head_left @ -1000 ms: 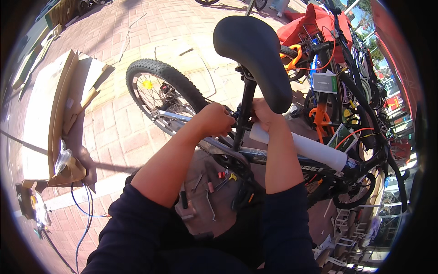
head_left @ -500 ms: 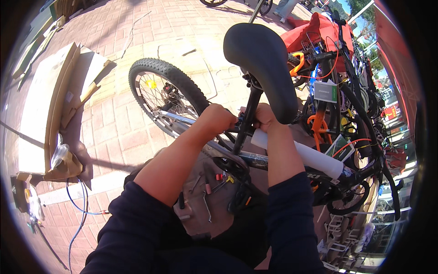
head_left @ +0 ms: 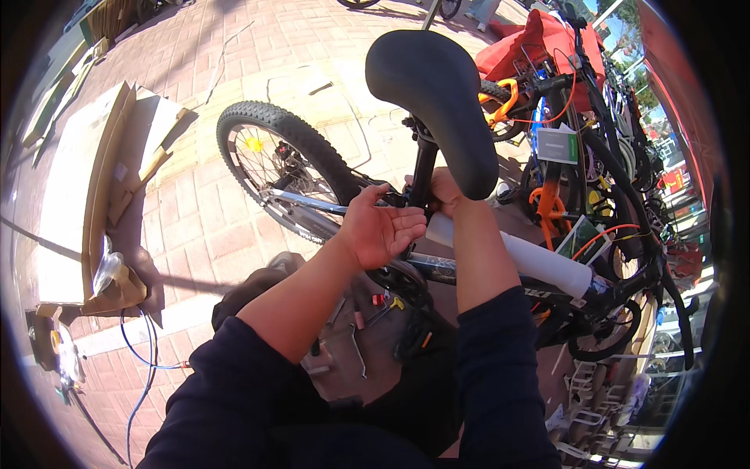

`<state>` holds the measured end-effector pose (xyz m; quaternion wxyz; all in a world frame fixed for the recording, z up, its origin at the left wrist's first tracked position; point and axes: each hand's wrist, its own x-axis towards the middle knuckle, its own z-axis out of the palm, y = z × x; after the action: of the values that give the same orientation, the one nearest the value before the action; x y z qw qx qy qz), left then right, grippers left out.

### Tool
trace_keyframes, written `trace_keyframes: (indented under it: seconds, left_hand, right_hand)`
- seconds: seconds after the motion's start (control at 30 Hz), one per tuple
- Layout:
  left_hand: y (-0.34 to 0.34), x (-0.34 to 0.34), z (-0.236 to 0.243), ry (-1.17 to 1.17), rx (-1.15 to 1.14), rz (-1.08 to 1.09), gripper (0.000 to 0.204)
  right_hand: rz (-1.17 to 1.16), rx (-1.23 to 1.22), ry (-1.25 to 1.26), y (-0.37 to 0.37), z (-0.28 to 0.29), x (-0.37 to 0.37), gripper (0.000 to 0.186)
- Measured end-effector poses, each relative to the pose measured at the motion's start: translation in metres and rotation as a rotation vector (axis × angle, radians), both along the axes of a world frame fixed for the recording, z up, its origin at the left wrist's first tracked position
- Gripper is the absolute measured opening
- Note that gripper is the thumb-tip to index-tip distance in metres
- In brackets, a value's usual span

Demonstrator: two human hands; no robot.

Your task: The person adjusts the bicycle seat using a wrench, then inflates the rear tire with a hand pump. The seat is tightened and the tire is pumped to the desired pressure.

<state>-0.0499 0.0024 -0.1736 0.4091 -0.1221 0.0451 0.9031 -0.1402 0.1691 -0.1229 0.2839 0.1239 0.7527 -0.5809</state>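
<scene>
A black bicycle saddle (head_left: pixel 437 102) on its black seat post (head_left: pixel 423 168) stands in front of me. My left hand (head_left: pixel 378 228) is open beside the lower post, palm turned up and fingers stretched toward it. At the other side of the post, my right hand (head_left: pixel 446 191) is curled near the post's base; the post partly covers its fingers, and what they hold is hidden. White foam wrap (head_left: pixel 539 264) covers a frame tube below my right forearm. The bicycle's knobby rear wheel (head_left: pixel 281 160) is at the far left of the post.
Hand tools, including a yellow-handled tool (head_left: pixel 397 303), lie on the ground below the bicycle. Flattened cardboard (head_left: pixel 82 187) lies at the left, with a blue cable (head_left: pixel 144 367) near it. Several other bicycles, one with an orange fork (head_left: pixel 549 213), crowd the right side.
My left hand has come away from the seat post and opened, turning its palm up. My right hand stays by the post. The saddle has shifted slightly left and upward in view.
</scene>
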Motion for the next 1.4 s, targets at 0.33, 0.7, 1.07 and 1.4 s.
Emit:
trace_keyframes:
  seconds: [0.33, 0.7, 1.07, 1.4]
  left_hand:
    - [0.020, -0.002, 0.003, 0.113, -0.494, 0.087, 0.030]
    - [0.004, 0.000, 0.011, 0.981, -1.728, -0.001, 0.039]
    - [-0.018, -0.022, -0.003, 0.420, -0.911, -0.149, 0.047]
    - [-0.008, -0.015, 0.046, 1.170, -2.083, -0.116, 0.058]
  right_hand:
    - [0.011, -0.072, -0.022, 0.007, -0.018, -0.010, 0.024]
    - [0.027, -0.087, -0.061, 0.006, -0.022, -0.014, 0.023]
    - [0.013, -0.136, -0.056, 0.005, -0.022, -0.014, 0.021]
    - [-0.035, -0.224, -0.112, 0.028, -0.059, -0.032, 0.014]
